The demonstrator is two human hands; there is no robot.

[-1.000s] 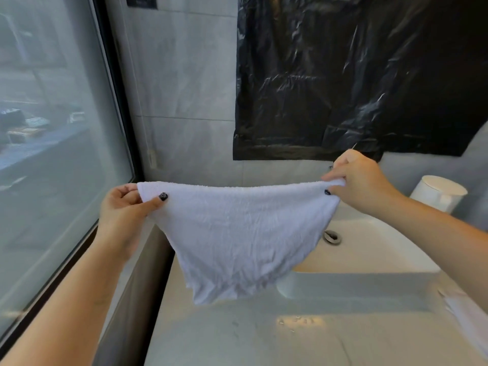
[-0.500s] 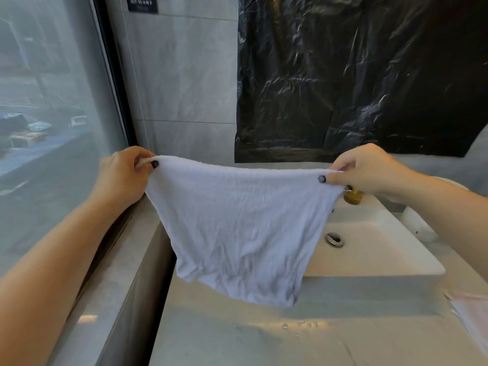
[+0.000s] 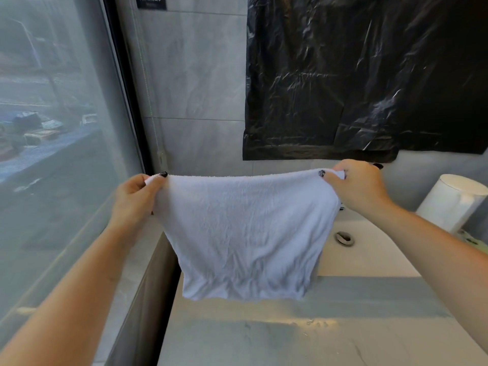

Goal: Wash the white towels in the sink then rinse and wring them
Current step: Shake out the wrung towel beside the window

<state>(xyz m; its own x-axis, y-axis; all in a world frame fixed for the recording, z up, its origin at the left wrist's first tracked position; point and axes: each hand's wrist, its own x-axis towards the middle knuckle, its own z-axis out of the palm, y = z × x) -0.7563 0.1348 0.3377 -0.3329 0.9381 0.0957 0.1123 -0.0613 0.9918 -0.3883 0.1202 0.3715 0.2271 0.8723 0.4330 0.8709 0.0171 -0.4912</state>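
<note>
Grey tiled wall behind; I've got the towel stretched w/ left hand and right hand pinching top corners, sink lower-right, right hand nearer.

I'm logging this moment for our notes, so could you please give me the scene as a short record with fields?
left hand: left hand pinches the towel's upper left corner
right hand: right hand pinches the upper right corner
towel: white towel spread flat in the air, lower edge hanging free above the counter
sink: white sink, behind and right of the towel, drain visible
wall: black plastic sheet above the sink
far right: white container
</note>
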